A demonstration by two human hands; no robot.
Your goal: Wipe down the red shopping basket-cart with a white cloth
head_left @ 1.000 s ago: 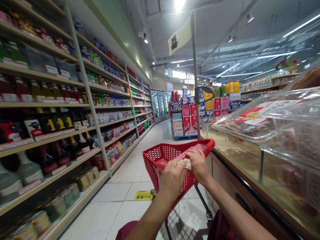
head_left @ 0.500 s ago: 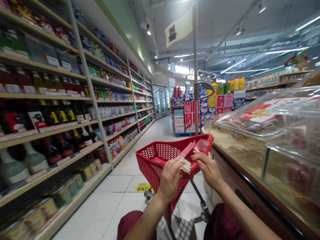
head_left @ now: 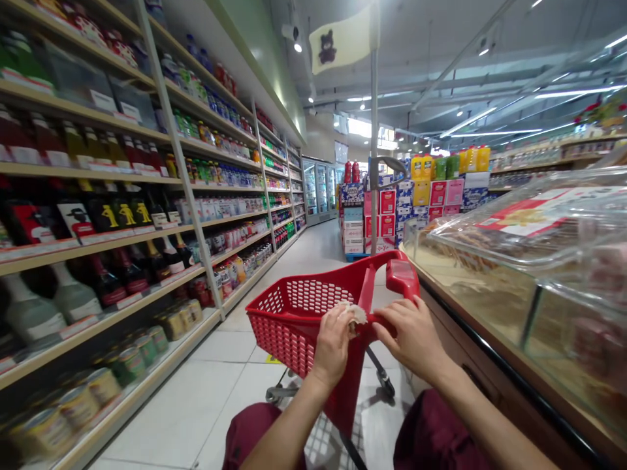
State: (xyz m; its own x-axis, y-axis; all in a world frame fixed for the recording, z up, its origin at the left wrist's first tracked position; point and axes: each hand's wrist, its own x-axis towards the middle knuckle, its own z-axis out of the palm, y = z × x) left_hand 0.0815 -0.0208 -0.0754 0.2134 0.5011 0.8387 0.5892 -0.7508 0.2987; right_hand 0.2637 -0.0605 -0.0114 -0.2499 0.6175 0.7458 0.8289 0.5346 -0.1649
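A small red shopping cart with a perforated basket stands right in front of me. My left hand is closed around a crumpled whitish cloth, which lies against the basket's near rim. Whether it is cloth or tissue I cannot tell for sure. My right hand is wrapped over the red frame just below the handle, with the thumb to the left. A grey pole rises from the cart, carrying a cream flag with a bear on it.
Shelves of bottles and cans line the left side. A display counter with clear plastic food boxes stands close on the right. Stacked drink cartons are ahead, fridges farther back. The floor is tiled.
The cart has turned, its basket swinging left and nearer. My left hand has moved slightly left with the cloth. My right hand has gone from resting with spread fingers to gripping the red frame.
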